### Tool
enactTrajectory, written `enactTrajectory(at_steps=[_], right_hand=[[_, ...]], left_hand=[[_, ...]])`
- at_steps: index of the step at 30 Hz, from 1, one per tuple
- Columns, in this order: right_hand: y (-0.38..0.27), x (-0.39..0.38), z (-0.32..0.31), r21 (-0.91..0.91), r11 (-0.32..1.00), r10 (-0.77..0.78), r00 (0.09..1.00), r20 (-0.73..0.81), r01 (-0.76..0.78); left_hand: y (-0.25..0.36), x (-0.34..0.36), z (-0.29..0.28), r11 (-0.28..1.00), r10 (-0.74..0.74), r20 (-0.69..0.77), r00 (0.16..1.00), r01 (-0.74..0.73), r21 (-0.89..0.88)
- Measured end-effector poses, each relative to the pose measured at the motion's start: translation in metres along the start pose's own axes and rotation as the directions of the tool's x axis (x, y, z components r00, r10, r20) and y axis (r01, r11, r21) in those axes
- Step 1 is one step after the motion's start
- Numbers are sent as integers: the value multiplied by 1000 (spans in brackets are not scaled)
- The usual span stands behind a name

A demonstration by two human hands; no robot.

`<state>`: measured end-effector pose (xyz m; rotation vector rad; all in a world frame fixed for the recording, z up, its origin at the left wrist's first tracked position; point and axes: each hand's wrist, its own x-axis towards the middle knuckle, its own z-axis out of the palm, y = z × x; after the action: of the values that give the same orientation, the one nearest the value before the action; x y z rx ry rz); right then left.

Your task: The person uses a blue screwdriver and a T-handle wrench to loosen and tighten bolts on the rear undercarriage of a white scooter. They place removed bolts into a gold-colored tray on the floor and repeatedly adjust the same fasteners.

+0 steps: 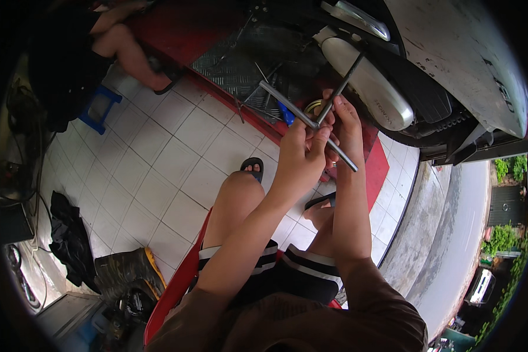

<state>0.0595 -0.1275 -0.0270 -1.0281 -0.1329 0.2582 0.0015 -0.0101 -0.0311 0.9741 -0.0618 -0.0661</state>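
Observation:
Both of my hands are closed round a T-handle wrench [284, 101], held up in front of the motorbike. Its crossbar slants from upper left to lower right, and its stem points up and right. My left hand [303, 150] grips near the joint of the bar and stem, thumb on top. Close against it, my right hand [344, 120] has its fingers on the stem just above the joint. Behind the tool is the motorbike's silver engine side cover [366, 82]. A round, yellowish-rimmed item [314, 106] lies behind my fingers, partly hidden.
Loose tools lie on the dark tread plate [226, 64] of a red lift [380, 170], a blue-handled one [286, 113] among them. A person [135, 56] is at the upper left near a blue stool [101, 107]. Boots [129, 273] and black cloth [70, 237] lie at lower left.

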Motion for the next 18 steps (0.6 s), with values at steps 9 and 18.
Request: enactTrajectory(at_steps=[9, 18], right_hand=[[2, 0, 6, -62, 998, 2, 997, 76, 3], [1, -11, -1, -85, 994, 76, 997, 24, -73]], left_hand=[[24, 6, -3, 803, 353, 4, 935, -306, 511], [-3, -5, -5, 883, 297, 35, 954, -289, 371]])
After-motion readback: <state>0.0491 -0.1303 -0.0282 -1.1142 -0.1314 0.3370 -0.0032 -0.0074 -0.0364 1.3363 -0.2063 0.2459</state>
